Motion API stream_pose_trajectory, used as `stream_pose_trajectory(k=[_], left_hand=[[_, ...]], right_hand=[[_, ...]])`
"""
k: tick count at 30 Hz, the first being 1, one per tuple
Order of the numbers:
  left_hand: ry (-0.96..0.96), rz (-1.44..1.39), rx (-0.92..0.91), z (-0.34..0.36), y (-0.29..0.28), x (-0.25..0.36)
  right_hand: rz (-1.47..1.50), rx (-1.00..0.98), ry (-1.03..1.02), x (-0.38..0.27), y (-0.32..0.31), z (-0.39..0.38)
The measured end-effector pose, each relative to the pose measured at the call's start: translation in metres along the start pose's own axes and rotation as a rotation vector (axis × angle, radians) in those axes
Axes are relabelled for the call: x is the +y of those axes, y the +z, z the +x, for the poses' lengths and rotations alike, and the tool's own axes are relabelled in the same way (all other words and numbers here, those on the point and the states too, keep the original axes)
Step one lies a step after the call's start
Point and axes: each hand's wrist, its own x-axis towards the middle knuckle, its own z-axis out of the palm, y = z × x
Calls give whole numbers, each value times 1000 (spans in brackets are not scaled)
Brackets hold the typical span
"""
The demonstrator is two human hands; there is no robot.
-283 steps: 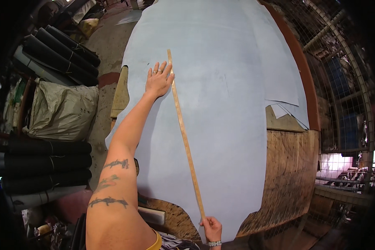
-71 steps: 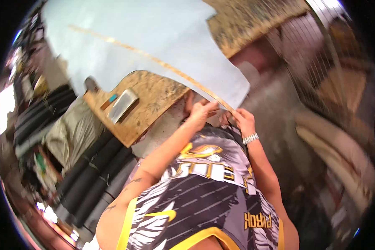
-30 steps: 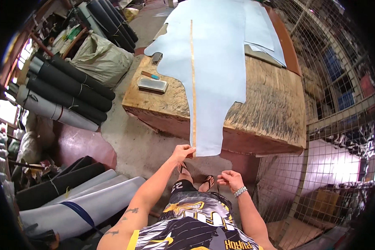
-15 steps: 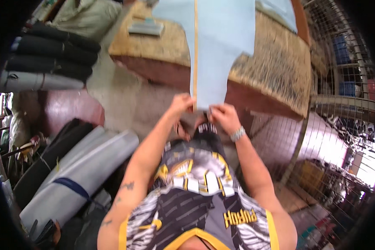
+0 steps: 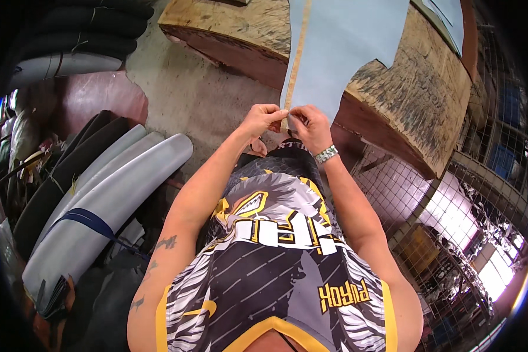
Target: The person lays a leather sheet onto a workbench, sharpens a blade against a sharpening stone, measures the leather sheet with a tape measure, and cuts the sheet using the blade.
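Both hands meet at the near end of a pale blue sheet (image 5: 340,47) that hangs over the edge of a wooden surface (image 5: 419,100). The left hand (image 5: 263,120) and right hand (image 5: 311,124) sit side by side, almost touching, just below the surface edge and in front of the person's chest.

The left arm comes up from the lower left, elbow bent, forearm angling inward toward the sheet's lower tip. Its fingers (image 5: 274,111) are curled shut, pinching the sheet's edge where a long wooden stick (image 5: 297,56) ends. The right arm mirrors it — elbow out to the right, wrist bent in, a metal watch (image 5: 326,155) on it. Its fingers (image 5: 300,116) are likewise closed in a pinch on the sheet's end, just beside the left ones. Whether either hand also clamps the stick itself cannot be told.

The sheet lies flat on the surface and runs away from the person toward the top of the view; its near end narrows to a tongue that drops over the edge into the hands. The stick lies along the sheet's left margin, pointing straight at the hands.

To the left, on the concrete floor (image 5: 205,100), lie grey and dark rolls (image 5: 105,199) — stacked side by side. Wire mesh (image 5: 452,193) stands to the right.
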Motion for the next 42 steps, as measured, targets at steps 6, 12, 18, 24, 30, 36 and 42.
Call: stream_pose_trajectory(k=[6, 12, 18, 24, 30, 36, 42], left_hand=[[15, -47, -13, 1, 2, 1], [43, 11, 11, -1, 7, 8], [57, 92, 33, 1, 6, 12], [-16, 107, 96, 4, -3, -7], [18, 165, 71, 9, -6, -14], [48, 270, 106, 9, 3, 2], [48, 352, 155, 16, 2, 15]], right_hand=[[-63, -11, 53, 2, 5, 1], [-111, 102, 22, 13, 6, 34], [-240, 123, -44, 28, -5, 99], [-280, 179, -71, 39, -18, 165], [-356, 246, -105, 54, -45, 243], [-412, 246, -95, 76, -58, 303], [-392, 239, -68, 79, -65, 364]])
